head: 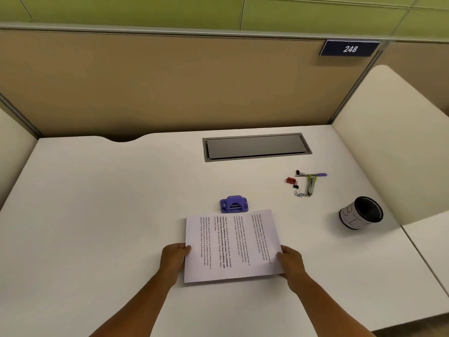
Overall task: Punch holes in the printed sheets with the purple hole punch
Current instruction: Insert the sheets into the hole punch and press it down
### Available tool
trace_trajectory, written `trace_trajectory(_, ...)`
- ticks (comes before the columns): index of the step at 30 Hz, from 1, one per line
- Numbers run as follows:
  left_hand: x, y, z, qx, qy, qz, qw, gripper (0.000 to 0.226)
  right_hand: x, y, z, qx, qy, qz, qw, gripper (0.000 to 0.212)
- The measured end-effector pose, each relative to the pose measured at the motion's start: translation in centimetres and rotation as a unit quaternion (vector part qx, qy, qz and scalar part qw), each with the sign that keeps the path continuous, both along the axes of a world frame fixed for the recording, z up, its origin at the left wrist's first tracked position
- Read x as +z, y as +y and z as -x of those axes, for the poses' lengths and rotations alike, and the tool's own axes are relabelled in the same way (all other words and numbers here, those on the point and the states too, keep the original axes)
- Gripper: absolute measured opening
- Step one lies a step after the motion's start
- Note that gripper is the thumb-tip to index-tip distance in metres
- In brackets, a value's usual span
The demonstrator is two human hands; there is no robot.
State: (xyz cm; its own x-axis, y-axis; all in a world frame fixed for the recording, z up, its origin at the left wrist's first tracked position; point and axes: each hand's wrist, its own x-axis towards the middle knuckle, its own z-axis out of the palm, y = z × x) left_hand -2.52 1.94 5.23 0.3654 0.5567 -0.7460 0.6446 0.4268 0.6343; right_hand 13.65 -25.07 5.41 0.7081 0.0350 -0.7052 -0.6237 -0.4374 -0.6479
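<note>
Your left hand (173, 260) pinches the left short edge of the white printed paper sheets (232, 246), thumb on top and fingers curled under, and your right hand (290, 265) grips the opposite edge the same way. Holding both ends likely keeps the stack square and level, so the far long edge can slide straight into a slot without the pages fanning. The sheets span the gap between your two grips, turned sideways, so the lines of black text run away from you; one bolder block of type sits nearer your left grip. The paper looks flat and uncreased, and no holes show along any edge, though how many pages are in the stack cannot be told. Just beyond the far edge, roughly midway between your hands, the small purple plastic hole punch (234, 204) stands on the white desk (97, 203), its mouth facing the paper. It seems placed so a short forward push feeds the edge in. Neither hand touches it.
</note>
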Motion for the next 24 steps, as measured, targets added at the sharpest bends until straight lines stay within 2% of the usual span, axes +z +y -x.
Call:
trace_trajectory(14,-0.7,-0.5,-2.5,0.009,0.036,-0.009,0.999,0.010,-1.1,0.0,-2.9,0.005,0.017,-0.007,1.000,0.041)
trace_trajectory(24,-0.5,-0.2,-3.2,0.011,0.022,-0.017,1.000,0.007,-0.9,-0.1,-2.9,-0.019,0.008,-0.023,1.000,0.043)
